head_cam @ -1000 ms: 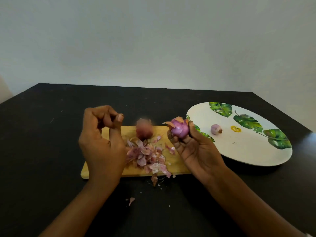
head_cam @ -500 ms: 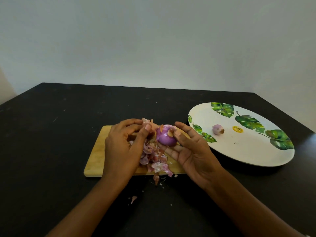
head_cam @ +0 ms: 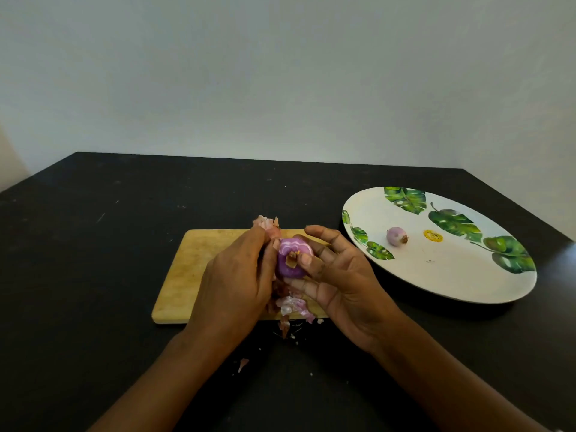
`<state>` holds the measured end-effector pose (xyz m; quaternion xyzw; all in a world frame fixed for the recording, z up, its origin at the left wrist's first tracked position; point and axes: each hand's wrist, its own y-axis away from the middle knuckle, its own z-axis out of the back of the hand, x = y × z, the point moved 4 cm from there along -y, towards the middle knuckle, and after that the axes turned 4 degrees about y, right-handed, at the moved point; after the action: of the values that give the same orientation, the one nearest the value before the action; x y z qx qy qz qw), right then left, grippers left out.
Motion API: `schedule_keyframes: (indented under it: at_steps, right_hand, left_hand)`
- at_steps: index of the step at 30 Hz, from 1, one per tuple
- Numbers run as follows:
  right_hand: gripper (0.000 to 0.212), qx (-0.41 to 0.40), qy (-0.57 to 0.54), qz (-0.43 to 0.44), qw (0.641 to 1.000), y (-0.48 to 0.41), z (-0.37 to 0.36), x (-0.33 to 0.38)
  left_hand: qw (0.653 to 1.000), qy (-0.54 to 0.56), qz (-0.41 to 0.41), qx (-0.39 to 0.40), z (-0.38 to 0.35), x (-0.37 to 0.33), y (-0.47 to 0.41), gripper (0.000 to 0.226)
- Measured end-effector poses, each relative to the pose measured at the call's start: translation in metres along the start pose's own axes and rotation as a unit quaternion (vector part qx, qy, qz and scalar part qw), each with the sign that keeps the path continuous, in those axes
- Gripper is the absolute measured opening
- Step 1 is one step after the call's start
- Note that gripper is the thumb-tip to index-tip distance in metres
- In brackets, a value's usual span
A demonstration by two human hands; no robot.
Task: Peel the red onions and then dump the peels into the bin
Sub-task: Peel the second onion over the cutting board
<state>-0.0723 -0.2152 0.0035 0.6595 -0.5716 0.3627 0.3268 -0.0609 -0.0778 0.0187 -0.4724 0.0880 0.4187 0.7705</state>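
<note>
Above the cutting board (head_cam: pixel 193 269), the right hand (head_cam: pixel 343 285) is holding a red onion (head_cam: pixel 291 263) in curled fingers; the left hand (head_cam: pixel 237 275) is pinching a peel (head_cam: pixel 265 223).

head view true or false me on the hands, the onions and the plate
1. The left hand and right hand both grip the purple onion over the cutting board. True.
2. Three onions lie on the plate. False: only one small onion lies there.
3. Loose peels lie at the board's near edge. True.
4. The plate sits left of the board. False: it sits to its right.
</note>
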Motion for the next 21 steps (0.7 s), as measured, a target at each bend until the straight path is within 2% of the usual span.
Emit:
schedule_keyframes:
  at_steps: [2,8,13,21]
  right_hand:
    - [0.052,-0.001,-0.006,0.001,1.000,0.000,0.000,0.000]
    - [0.047,-0.015,-0.024,-0.013,1.000,0.000,-0.001,0.002]
    - [0.030,-0.026,-0.104,-0.019,0.994,0.001,-0.003,0.005]
    - [0.031,-0.025,-0.150,-0.055,0.987,-0.001,-0.002,-0.001]
  left_hand:
    - [1.000,0.011,0.003,-0.008,0.001,-0.001,0.000,0.011]
    - [0.994,0.084,0.069,-0.031,0.004,-0.002,-0.003,0.024]
    - [0.986,0.109,0.119,-0.046,0.005,0.006,-0.005,0.024]
    - [0.999,0.014,0.046,-0.009,0.002,0.002,-0.002,0.024]
